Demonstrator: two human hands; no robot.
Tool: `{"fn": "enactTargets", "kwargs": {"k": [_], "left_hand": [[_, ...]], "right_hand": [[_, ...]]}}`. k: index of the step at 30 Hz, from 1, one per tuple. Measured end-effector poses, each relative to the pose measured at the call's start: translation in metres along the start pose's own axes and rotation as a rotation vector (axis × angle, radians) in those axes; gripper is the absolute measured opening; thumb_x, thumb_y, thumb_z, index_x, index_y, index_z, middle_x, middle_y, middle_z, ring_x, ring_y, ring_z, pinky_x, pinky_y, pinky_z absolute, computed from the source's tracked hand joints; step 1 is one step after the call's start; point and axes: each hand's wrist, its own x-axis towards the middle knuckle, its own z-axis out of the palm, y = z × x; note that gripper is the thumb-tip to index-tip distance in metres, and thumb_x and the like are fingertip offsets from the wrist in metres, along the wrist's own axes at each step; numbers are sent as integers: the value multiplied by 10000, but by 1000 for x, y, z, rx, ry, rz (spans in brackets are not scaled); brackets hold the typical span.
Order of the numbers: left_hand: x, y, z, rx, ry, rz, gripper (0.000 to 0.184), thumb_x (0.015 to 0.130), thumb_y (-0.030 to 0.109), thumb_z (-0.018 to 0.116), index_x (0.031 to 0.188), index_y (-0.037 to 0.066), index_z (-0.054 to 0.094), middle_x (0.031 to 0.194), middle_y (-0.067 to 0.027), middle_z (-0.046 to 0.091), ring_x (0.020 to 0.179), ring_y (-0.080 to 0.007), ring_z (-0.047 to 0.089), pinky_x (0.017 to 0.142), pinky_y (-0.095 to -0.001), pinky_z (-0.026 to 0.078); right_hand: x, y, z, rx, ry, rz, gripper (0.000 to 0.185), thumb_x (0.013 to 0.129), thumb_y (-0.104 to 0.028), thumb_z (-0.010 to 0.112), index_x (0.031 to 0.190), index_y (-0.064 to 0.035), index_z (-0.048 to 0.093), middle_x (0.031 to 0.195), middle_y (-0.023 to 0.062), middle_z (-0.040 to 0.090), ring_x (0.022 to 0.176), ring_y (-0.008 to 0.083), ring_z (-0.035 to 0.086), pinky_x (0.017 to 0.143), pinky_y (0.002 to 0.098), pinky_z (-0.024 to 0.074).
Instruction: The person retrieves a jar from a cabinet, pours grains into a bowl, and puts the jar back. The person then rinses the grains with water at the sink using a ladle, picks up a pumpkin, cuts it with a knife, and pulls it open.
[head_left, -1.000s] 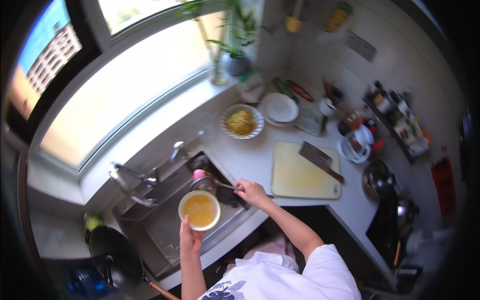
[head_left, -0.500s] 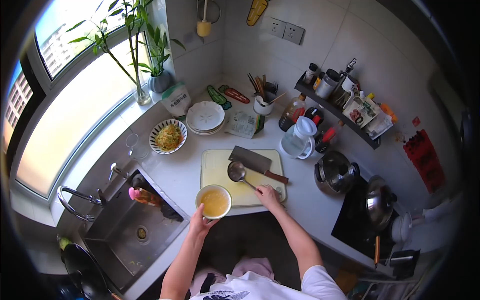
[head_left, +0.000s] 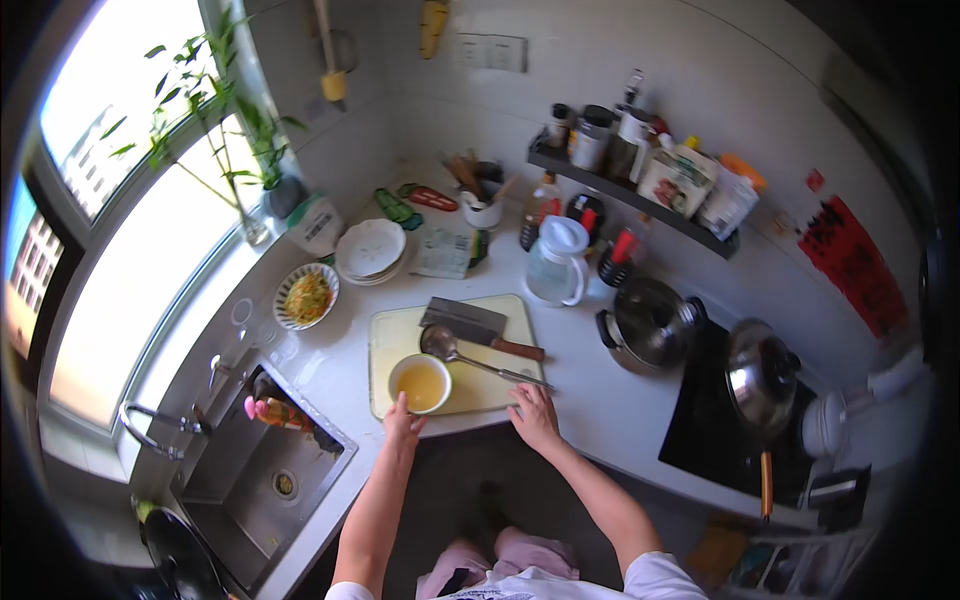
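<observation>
My left hand (head_left: 402, 424) grips the near side of a small white bowl (head_left: 446, 398) of yellow liquid, which looks like beaten egg. The bowl is over the left front part of a pale cutting board (head_left: 388, 338); whether it rests there I cannot tell. A metal ladle (head_left: 470, 360) lies across the board, its bowl end against a cleaver (head_left: 465, 318) with a wooden handle. My right hand (head_left: 534, 414) is at the board's front right corner, fingers apart, just below the end of the ladle handle and holding nothing.
A striped bowl of shredded vegetables (head_left: 306, 298) and stacked white plates (head_left: 370, 248) stand behind the board. The sink (head_left: 250, 490) is at left. A water pitcher (head_left: 556, 262), a pot (head_left: 650, 322) and a lidded pan (head_left: 755, 375) on the stove are to the right.
My right hand has let go of the ladle, which now lies on the board. The small bowl has moved from the board's left front edge to over the board. The camera view has shifted.
</observation>
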Motion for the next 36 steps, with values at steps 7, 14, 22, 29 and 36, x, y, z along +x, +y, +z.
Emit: {"fn": "enactTargets", "kwargs": {"k": [7,14,22,29,36], "left_hand": [[50,-41,-21,-198,-92,245,569,914,350,666,1321,97,360,1150,-127,524,958,-277,569,799,-461,545],[-56,-150,16,-31,-257,201,382,902,167,570,1252,141,420,987,-15,533,820,-146,529,693,-324,469],[-324,-410,135,314,-618,-279,408,891,149,573,1268,176,416,1043,-25,553,874,-175,549,761,-393,492],[-389,-607,267,272,-742,-414,496,891,158,590,1345,172,389,1142,-49,570,996,-207,558,833,-397,483],[-376,-692,323,-107,-608,-318,547,810,-46,530,1297,175,418,1012,-18,544,934,-189,532,910,-470,399]], "right_hand": [[-151,0,-72,1,147,229,281,812,-146,690,1077,-66,638,1108,116,565,1056,315,540,908,414,467],[-318,-1,-135,-14,328,522,253,827,-139,701,1065,-73,645,1137,102,562,1046,296,550,902,397,474],[-455,48,-229,-86,488,664,242,834,-152,692,1064,-91,648,1154,100,568,1090,309,545,912,393,474],[-597,160,-315,-47,396,673,243,843,-129,693,1077,-76,658,1168,102,564,1069,260,572,774,337,531],[-717,229,-398,91,308,788,231,837,-141,687,1058,-77,666,1144,118,578,1075,309,562,918,387,470]]}}
